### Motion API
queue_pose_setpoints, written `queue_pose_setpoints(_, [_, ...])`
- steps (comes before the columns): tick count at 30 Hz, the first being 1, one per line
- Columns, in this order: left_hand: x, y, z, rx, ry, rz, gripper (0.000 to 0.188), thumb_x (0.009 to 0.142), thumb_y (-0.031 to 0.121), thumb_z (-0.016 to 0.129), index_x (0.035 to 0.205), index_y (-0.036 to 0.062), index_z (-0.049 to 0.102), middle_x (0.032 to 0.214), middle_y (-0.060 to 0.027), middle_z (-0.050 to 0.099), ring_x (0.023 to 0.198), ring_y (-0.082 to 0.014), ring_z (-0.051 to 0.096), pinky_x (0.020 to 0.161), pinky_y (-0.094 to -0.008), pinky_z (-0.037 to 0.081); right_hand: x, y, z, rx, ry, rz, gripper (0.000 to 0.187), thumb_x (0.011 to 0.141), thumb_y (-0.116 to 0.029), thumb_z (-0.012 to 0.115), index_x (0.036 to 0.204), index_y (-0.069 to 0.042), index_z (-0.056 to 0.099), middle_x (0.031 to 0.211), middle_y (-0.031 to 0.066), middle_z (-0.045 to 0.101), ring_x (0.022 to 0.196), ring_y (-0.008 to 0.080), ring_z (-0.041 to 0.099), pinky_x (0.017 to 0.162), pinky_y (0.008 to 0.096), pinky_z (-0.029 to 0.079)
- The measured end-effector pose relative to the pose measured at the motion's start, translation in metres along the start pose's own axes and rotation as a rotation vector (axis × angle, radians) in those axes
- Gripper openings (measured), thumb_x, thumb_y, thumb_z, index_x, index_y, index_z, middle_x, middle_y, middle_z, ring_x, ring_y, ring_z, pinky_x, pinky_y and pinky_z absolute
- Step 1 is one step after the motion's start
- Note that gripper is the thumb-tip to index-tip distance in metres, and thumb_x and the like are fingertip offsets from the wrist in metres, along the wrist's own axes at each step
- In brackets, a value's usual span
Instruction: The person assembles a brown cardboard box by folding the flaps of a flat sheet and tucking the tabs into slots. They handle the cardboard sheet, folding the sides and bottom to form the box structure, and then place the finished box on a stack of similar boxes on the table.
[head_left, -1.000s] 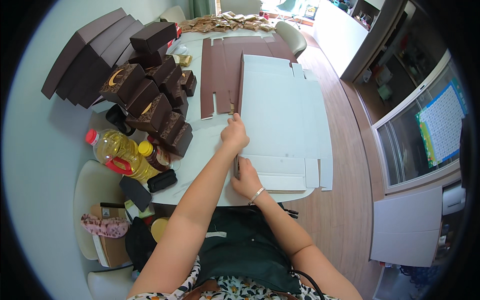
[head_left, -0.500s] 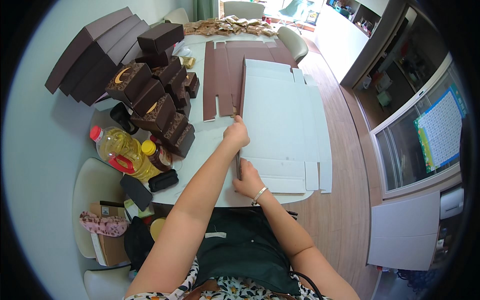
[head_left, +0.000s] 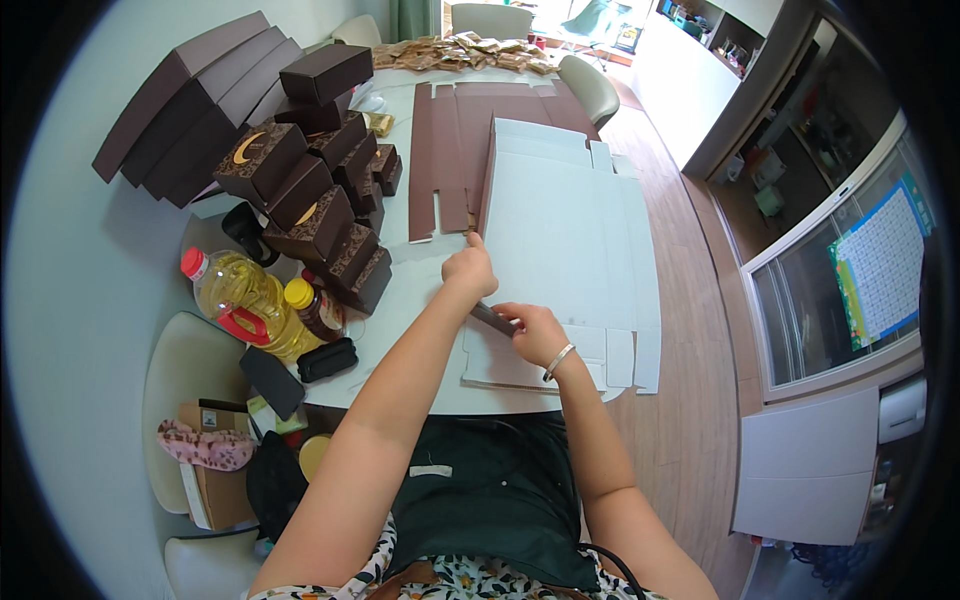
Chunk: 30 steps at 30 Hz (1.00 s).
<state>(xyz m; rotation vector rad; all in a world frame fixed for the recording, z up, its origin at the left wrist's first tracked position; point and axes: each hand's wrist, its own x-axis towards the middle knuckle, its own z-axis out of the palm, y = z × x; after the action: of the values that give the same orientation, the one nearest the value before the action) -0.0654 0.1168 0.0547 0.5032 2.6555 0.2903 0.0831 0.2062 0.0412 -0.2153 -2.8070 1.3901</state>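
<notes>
A cardboard box blank (head_left: 560, 230) lies with its white inside up on the table, its long left side folded upright and showing brown on the outside. My left hand (head_left: 470, 270) is closed on the near end of that upright side. Just right of it, my right hand (head_left: 537, 335), with a bracelet at the wrist, has its fingers bent round a narrow brown end flap (head_left: 494, 319), which slants inward over the white panel. Brown flat cardboard sheets (head_left: 450, 140) lie beyond and left of the blank.
Dark brown boxes (head_left: 320, 225) are piled along the table's left side. Nearer stand an oil bottle (head_left: 250, 300), a yellow-capped jar (head_left: 318, 310) and a black case (head_left: 328, 360). Small packets (head_left: 460, 52) cover the far end. A chair (head_left: 588, 88) stands at the far right.
My right hand has moved right and slightly away from me, folding the near end flap inward from the left side's line. My left hand has stayed almost in place.
</notes>
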Motion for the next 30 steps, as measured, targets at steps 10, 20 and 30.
queue_pose_setpoints(10, [-0.009,0.006,0.003,-0.009,0.029,-0.049,0.088,0.072,0.017,0.071,0.142,-0.0036,0.021,0.103,-0.0172,0.067,0.096,-0.0302,0.067,0.078,-0.0398,0.055,0.012,0.009,-0.022,-0.292,0.107,-0.275,0.041,0.071,0.008,0.053,0.1,-0.014,0.072,0.088,0.0095,0.068,0.082,0.0302,0.064,0.076,0.0388,0.052])
queue_pose_setpoints(20, [-0.012,-0.011,0.046,-0.108,0.723,0.529,0.051,0.091,0.025,0.055,0.139,0.0117,0.044,0.145,-0.0174,0.042,0.142,-0.0316,0.027,0.116,-0.0529,0.015,0.005,0.03,-0.012,-0.21,0.244,-0.444,0.035,0.073,0.008,0.053,0.099,-0.01,0.068,0.078,0.0088,0.064,0.076,0.0294,0.058,0.072,0.0398,0.048])
queue_pose_setpoints(30, [-0.016,0.002,0.049,0.218,0.376,0.527,0.034,0.096,0.034,0.043,0.108,0.0196,0.072,0.138,-0.0158,0.053,0.137,-0.0304,0.038,0.118,-0.0533,0.006,-0.004,0.045,-0.013,-0.076,0.287,-0.4,0.027,0.077,-0.004,0.063,0.103,-0.005,0.066,0.097,0.0122,0.066,0.092,0.0311,0.061,0.084,0.0413,0.049])
